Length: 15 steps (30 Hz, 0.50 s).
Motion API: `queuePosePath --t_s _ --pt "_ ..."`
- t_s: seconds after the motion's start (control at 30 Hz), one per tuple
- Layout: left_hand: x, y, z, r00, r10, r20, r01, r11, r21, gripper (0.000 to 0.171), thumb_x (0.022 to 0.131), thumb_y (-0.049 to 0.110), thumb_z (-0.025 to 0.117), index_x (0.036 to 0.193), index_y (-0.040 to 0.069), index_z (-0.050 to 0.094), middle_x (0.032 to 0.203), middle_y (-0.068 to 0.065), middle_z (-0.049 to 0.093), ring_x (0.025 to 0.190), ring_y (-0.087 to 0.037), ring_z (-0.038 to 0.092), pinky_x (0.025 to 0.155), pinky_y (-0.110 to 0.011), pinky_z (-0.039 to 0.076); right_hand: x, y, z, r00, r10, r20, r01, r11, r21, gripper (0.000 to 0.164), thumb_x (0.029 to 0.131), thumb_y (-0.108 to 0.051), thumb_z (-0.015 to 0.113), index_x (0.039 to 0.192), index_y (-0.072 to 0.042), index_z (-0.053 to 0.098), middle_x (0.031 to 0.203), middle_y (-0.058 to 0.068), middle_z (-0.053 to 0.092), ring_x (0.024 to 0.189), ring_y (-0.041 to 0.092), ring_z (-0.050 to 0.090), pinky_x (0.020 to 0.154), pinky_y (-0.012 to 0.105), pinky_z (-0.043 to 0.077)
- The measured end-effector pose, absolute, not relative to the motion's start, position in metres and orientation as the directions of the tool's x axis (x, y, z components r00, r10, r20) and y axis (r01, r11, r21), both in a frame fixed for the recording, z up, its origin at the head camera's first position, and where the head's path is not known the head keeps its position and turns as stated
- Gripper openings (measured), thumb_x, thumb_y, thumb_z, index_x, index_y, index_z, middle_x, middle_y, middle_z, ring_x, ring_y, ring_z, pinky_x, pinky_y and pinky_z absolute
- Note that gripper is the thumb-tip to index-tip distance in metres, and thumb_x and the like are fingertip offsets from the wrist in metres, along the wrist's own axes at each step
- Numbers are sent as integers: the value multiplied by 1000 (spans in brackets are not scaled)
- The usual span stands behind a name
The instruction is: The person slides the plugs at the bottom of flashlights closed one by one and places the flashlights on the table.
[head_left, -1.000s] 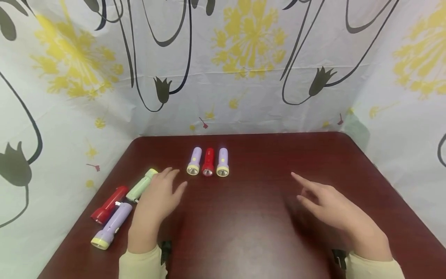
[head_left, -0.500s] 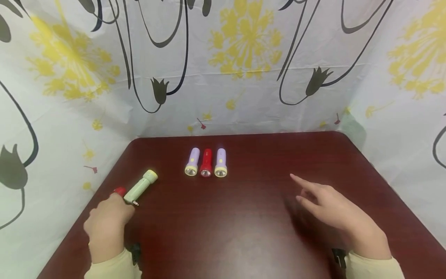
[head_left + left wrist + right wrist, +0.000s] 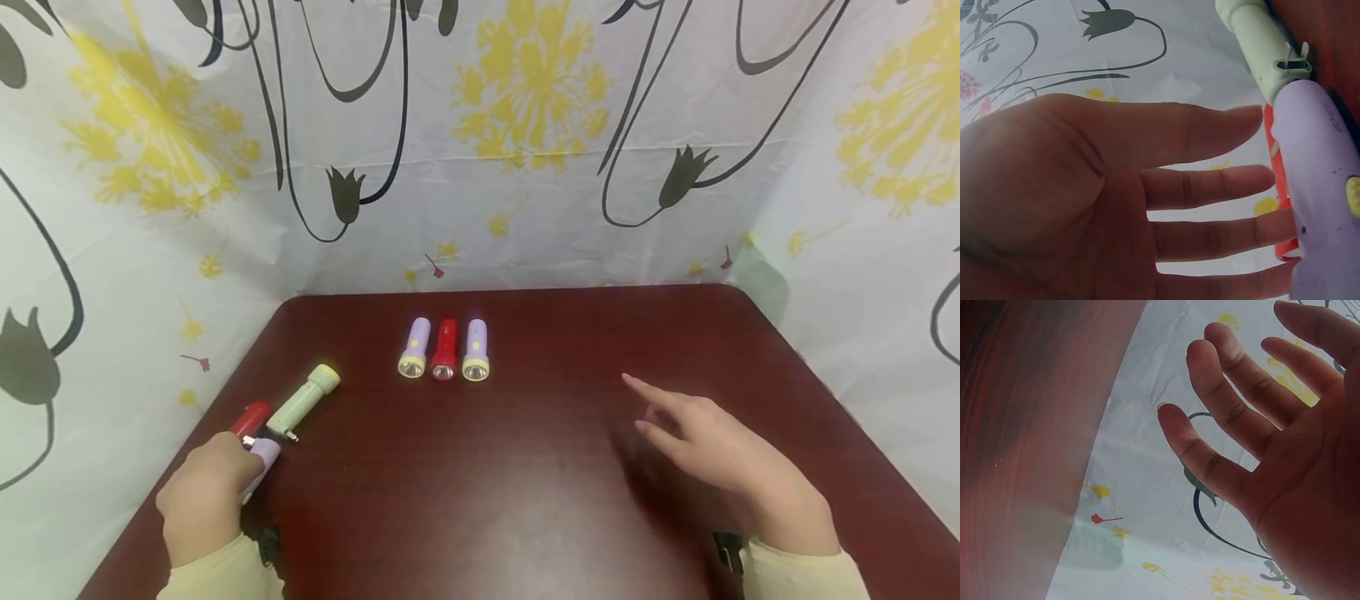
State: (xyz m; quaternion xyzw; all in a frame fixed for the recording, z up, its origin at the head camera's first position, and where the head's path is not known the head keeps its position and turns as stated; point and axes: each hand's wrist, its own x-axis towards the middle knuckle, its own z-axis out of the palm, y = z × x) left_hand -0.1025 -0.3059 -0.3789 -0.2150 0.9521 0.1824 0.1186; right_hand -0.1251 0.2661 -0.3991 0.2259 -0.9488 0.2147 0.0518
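Observation:
My left hand point(image 3: 206, 487) is over the near-left flashlights. In the left wrist view its fingers are fairly straight, with some tips at the side of a purple flashlight point(image 3: 1319, 150); whether they touch it I cannot tell. The hand hides much of that flashlight in the head view. Behind it a red flashlight point(image 3: 251, 419) lies partly covered, and a green flashlight point(image 3: 303, 402) with prongs at its near end lies farther back. My right hand point(image 3: 712, 442) hovers above the right side of the table, fingers relaxed, holding nothing.
Two purple flashlights point(image 3: 415, 348) point(image 3: 476, 350) and a red one point(image 3: 445, 350) stand in a row lying flat near the back of the dark red table point(image 3: 525, 467). A white patterned cloth point(image 3: 480, 225) encloses the table's back and sides.
My left hand has moved from beside the green flashlight toward the near left, down to the purple flashlight. The right hand stays nearly still.

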Motion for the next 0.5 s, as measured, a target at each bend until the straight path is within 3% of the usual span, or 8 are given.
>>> queuePosePath --t_s 0.5 --pt "-107 -304 -388 -911 -290 -294 -377 875 304 19 89 19 56 93 2 63 84 -16 65 80 -33 60 68 -52 47 -125 263 -397 -898 -405 172 -440 801 -406 61 102 -20 71 159 -17 50 87 -18 63 72 -5 49 69 23 43"
